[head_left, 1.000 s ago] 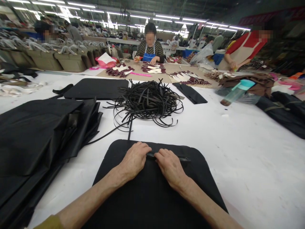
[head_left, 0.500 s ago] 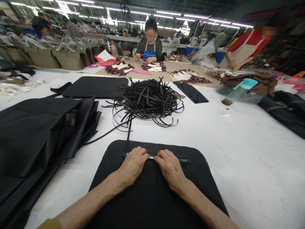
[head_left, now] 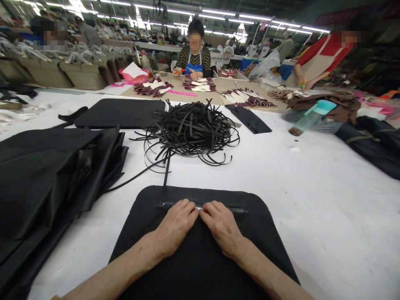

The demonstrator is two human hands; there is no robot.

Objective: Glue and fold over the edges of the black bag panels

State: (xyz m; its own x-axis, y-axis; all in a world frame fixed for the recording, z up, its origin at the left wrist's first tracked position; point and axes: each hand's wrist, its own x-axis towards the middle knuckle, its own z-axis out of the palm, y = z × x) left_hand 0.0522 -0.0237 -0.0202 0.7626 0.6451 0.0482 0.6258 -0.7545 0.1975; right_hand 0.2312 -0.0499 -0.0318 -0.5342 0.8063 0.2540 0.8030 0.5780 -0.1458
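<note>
A large black panel (head_left: 203, 266) with rounded corners lies flat on the white table in front of me. Near its far edge runs a long narrow slot (head_left: 239, 209) with a shiny rim, and a sliver of white shows in it between my hands. My left hand (head_left: 178, 223) has its fingers curled down over the slot's near edge, pinching the panel there. Close beside it, my right hand (head_left: 222, 225) pinches the same edge, thumbs almost meeting. The fingertips of both hands are hidden.
Beyond the panel sits a tangled heap of black strips (head_left: 193, 129). Folded black sheets (head_left: 40, 179) are piled at left, with another black panel (head_left: 121, 113) behind. A bottle with a turquoise lid (head_left: 312, 116) lies tilted at right. Two co-workers stand or sit across the table.
Both hands have come slightly nearer to me and closer together along the slot. The white sliver between them shows less. The camera view has shifted a little.
</note>
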